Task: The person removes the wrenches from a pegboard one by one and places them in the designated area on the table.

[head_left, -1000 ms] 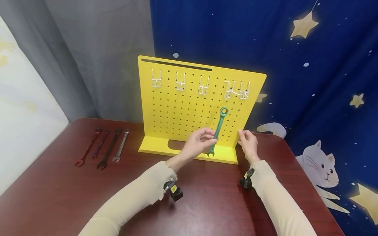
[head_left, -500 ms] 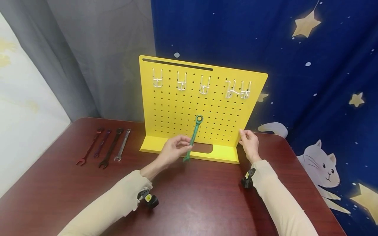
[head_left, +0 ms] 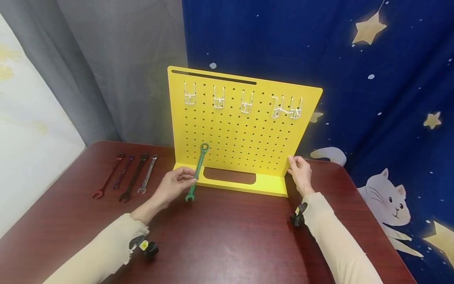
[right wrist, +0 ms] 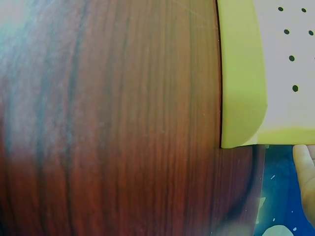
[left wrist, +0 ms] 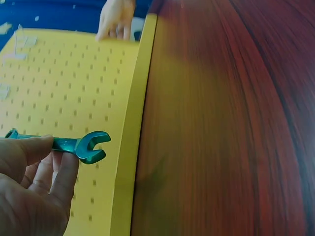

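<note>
In the head view my left hand (head_left: pixel 174 184) pinches a green combination wrench (head_left: pixel 200 165) by the middle of its shank, ring end up and open end down. It is held in front of the lower left part of a yellow pegboard (head_left: pixel 230 132). The left wrist view shows the wrench's open jaw end (left wrist: pixel 91 147) sticking out past the thumb and fingers. My right hand (head_left: pixel 300 173) grips the pegboard's right edge low down; in the right wrist view its fingers (right wrist: pixel 304 172) are at that edge, mostly out of frame.
Several white wire hooks (head_left: pixel 246 105) line the pegboard's upper part. Red (head_left: pixel 109 176), purple (head_left: pixel 124 172), black (head_left: pixel 135 177) and silver (head_left: pixel 148 173) wrenches lie side by side on the dark red table (head_left: pixel 227 236), left of the board. Curtains (head_left: pixel 283 43) hang behind.
My left hand has carried the green wrench leftward and a little down, from the board's right side to its lower left. My right hand stays at the board's right edge.
</note>
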The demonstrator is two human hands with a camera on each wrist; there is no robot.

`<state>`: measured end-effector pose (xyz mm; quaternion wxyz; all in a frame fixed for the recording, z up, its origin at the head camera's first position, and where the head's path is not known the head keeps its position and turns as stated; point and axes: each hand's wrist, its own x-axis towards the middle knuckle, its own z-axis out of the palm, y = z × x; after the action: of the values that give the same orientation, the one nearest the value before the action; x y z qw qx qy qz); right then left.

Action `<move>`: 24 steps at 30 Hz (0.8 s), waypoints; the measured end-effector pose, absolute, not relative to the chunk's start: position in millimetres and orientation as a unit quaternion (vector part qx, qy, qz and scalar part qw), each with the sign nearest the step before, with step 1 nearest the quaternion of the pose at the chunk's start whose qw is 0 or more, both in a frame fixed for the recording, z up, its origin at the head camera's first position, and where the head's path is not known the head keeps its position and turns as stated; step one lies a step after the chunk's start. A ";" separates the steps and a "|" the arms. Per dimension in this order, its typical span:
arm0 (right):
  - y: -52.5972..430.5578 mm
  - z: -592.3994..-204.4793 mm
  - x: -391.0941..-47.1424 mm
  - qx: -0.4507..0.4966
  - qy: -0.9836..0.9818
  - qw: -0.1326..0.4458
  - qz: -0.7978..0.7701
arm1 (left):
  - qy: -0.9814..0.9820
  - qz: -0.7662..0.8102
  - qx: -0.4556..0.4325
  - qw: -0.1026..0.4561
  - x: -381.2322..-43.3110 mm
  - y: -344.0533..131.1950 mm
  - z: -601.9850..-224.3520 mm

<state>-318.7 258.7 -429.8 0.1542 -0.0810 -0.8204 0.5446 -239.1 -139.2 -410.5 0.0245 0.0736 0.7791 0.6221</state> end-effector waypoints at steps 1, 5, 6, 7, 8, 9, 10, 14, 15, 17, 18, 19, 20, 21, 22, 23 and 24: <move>258.9 -429.7 -318.6 -0.081 -0.821 0.154 0.544 | 0.781 0.620 0.068 0.024 -238.7 -145.8 -411.1; 259.6 -429.9 -318.7 -0.082 -0.821 0.156 0.543 | 0.791 0.609 0.043 0.021 -238.1 -171.0 -412.6; 259.6 -430.0 -318.6 -0.082 -0.820 0.156 0.544 | 0.795 0.605 0.038 0.021 -238.0 -176.8 -412.6; 259.7 -430.0 -318.7 -0.083 -0.821 0.157 0.543 | 0.799 0.600 0.033 0.022 -237.9 -182.5 -412.5; 259.6 -430.1 -318.7 -0.084 -0.821 0.156 0.543 | 0.803 0.596 0.028 0.023 -237.5 -187.7 -412.1; 259.4 -430.2 -318.7 -0.084 -0.821 0.156 0.543 | 0.806 0.591 0.024 0.025 -237.1 -192.8 -411.6; 259.2 -430.2 -318.8 -0.085 -0.821 0.155 0.543 | 0.808 0.589 0.021 0.026 -237.0 -197.4 -411.3; 258.9 -429.8 -318.7 -0.085 -0.821 0.152 0.544 | 0.814 0.579 0.013 0.028 -236.7 -214.9 -410.6; 258.8 -429.7 -318.7 -0.084 -0.821 0.152 0.544 | 0.816 0.577 0.012 0.028 -237.0 -219.2 -410.7; 258.7 -429.2 -318.7 -0.083 -0.822 0.152 0.543 | 0.821 0.571 0.010 0.026 -237.9 -227.3 -411.4; 258.6 -429.0 -318.6 -0.083 -0.822 0.151 0.543 | 0.824 0.566 0.009 0.025 -238.5 -231.3 -411.8; 258.5 -428.9 -318.7 -0.084 -0.822 0.151 0.543 | 0.828 0.561 0.009 0.023 -239.2 -235.5 -412.3; 258.4 -428.9 -318.7 -0.084 -0.822 0.150 0.542 | 0.831 0.556 0.007 0.023 -239.8 -239.6 -412.7; 258.3 -428.9 -318.7 -0.084 -0.822 0.150 0.542 | 0.834 0.551 0.004 0.023 -240.3 -244.0 -413.0; 258.1 -429.0 -318.6 -0.085 -0.822 0.150 0.542 | 0.837 0.546 0.001 0.023 -241.1 -248.3 -413.5; 258.0 -429.1 -318.7 -0.085 -0.822 0.151 0.542 | 0.839 0.544 -0.001 0.024 -241.8 -252.6 -413.7; 257.9 -429.2 -318.6 -0.085 -0.822 0.151 0.543 | 0.842 0.539 -0.003 0.024 -242.4 -257.1 -413.9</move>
<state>-318.6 257.9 -429.2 0.1515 -0.0850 -0.8216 0.5429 -242.4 -257.1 -413.9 0.0242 -0.0027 0.8416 0.5395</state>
